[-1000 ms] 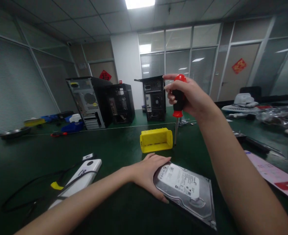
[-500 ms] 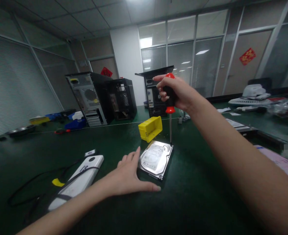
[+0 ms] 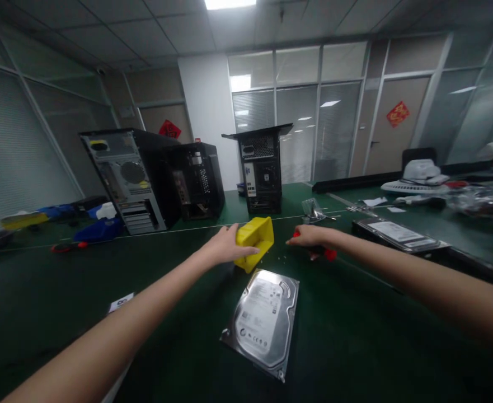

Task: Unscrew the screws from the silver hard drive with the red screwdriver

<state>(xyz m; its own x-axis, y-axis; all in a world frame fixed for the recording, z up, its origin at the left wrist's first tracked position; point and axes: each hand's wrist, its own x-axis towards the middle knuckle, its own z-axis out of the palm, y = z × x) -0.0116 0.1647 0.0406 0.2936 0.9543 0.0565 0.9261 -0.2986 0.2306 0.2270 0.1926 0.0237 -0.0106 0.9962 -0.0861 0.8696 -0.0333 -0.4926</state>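
A silver hard drive (image 3: 264,322) lies label up on the dark green table, touched by neither hand. Just beyond it, my left hand (image 3: 229,245) grips the left side of a yellow plastic bin (image 3: 263,240), whose opening faces right. To the right of the bin, my right hand (image 3: 311,238) is closed around a red and black screwdriver (image 3: 330,254) held low over the table; its shaft is not visible. Several tiny bits (image 3: 282,258) are scattered between the bin and my right hand.
Black computer cases (image 3: 261,173) stand at the back. On the right are another hard drive (image 3: 399,233), a clear plastic piece (image 3: 312,209), a white cap-like item (image 3: 422,173) and plastic bags. Blue bins (image 3: 99,229) and a red-handled tool (image 3: 67,247) sit at the left.
My left hand has gone from beside the hard drive to the yellow bin. My right hand has lowered, taking the screwdriver off the drive. The view has shifted, and the drive appears nearer.
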